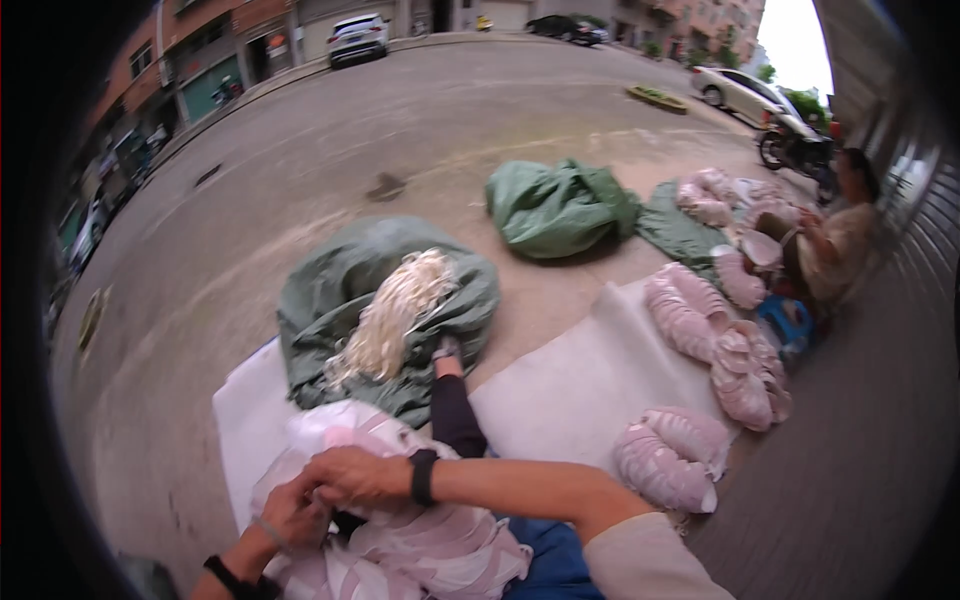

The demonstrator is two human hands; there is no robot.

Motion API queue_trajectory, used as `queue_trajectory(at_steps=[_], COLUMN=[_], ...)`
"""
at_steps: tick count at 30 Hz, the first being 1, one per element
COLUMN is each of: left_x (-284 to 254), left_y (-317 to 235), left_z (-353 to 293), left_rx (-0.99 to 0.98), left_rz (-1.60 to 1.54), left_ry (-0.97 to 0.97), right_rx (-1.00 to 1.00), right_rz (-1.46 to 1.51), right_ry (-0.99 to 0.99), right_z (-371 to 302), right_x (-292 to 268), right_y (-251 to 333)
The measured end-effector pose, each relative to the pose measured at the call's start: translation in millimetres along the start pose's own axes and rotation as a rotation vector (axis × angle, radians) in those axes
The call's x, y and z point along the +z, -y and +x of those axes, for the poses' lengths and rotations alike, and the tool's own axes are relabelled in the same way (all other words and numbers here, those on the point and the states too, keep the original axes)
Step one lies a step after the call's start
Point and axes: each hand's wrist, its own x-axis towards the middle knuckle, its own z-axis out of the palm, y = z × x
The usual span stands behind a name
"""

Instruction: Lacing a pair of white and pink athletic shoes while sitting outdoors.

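Observation:
My left hand (297, 512) and my right hand (352, 475) meet over my lap, their fingers closed together. What they pinch is hidden between them; a whitish edge shows beside the left fingers. Beneath and around them lies a heap of pink and white curved pieces (440, 555), nested in rows like shoe uppers. A white, filmy piece (345, 418) sits just beyond the hands. Farther out, a bundle of cream strips or laces (400, 310) rests on a bulging green woven sack (330, 275). My foot (447, 348) touches the sack's right side.
At right, several stacks of similar pink pieces (690, 310) lie on and beside a white sheet (570, 390). Another green sack (555, 210) stands farther off. A seated person (835, 240) works beside more stacks and a blue container (787, 325). A metal shutter borders the right.

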Motion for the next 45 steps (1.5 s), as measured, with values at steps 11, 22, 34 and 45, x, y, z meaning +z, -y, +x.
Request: queue_trajectory(at_steps=[11, 22, 34, 45], left_x=[-6.2, -9.3, -6.2, -6.4], left_y=[-34.5, -33.7, -25.2, -21.4], left_z=[12.4, -7.9, -8.9, -13.3], left_rx=[-0.031, 0.054, 0.076, 0.106], left_rz=[0.173, 0.085, 0.087, -0.005], left_ry=[0.126, 0.145, 0.036, -0.013], right_rx=[0.312, 0.444, 0.416, 0.458], right_rz=[-0.332, -0.508, -0.487, -0.480], right_ry=[0.189, 0.594, 0.695, 0.662], right_z=[7.9, 18.6, 23.2, 24.4], right_x=[-43.1, -28.4, -27.7, -23.1], right_y=[-8.7, 15.8, -1.7, 0.6])
